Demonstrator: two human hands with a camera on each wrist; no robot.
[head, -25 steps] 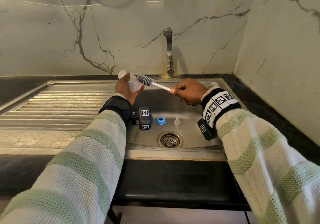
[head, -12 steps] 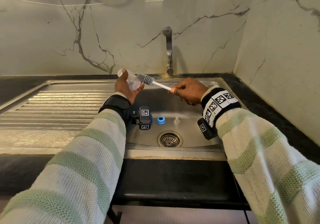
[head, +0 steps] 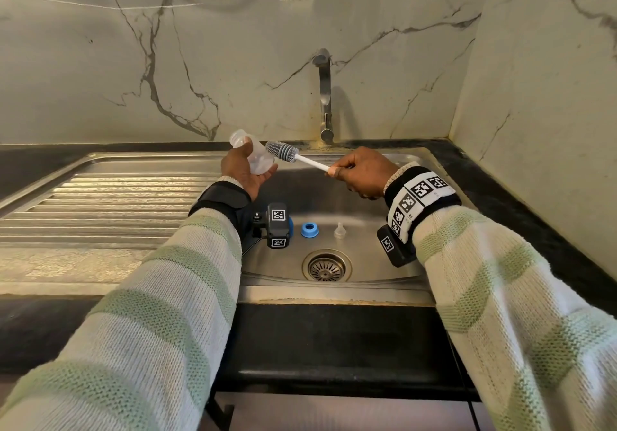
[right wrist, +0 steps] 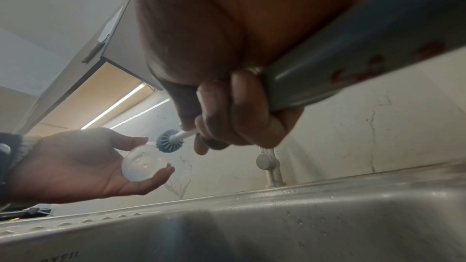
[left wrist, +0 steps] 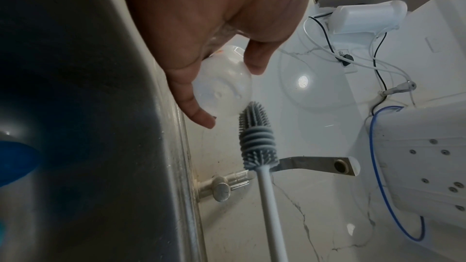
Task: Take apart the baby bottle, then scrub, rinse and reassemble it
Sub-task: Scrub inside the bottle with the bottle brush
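Bottle body (head: 255,158), clear and stripped of its top parts, lies on its side in my left hand (head: 242,172), held up over the back left of the sink basin (head: 360,203). My palm faces up and toward me, with the thumb across the neck end and the fingers curled under the rounded base, as I see it from the head view. From the left wrist view the bottle's base (left wrist: 221,89) points away from my wrist, cupped between thumb and fingertips.

My right hand (head: 362,177) is closed in a fist round the white handle of the bottle brush (head: 293,157), thumb and forefinger pinching near where the stem leaves the hand. That arm comes in from the right with the wrist raised over the basin. The grey bristled head (left wrist: 256,136) points at the bottle's base and its tip is touching or just beside the base rim; I cannot tell which. From the right wrist view the brush head (right wrist: 167,140) sits at the upper edge of the bottle (right wrist: 142,164).

Down on the basin floor, a blue screw ring (head: 309,229) and a clear teat (head: 339,230) stand near each other, just behind the drain (head: 326,266). The tap (head: 324,97) rises at the back wall.

Both my wrists carry dark bands with black-and-white square marker tags; there is no readable writing on them. Embossed characters show on the sink rim in the wrist views, too blurred to read.
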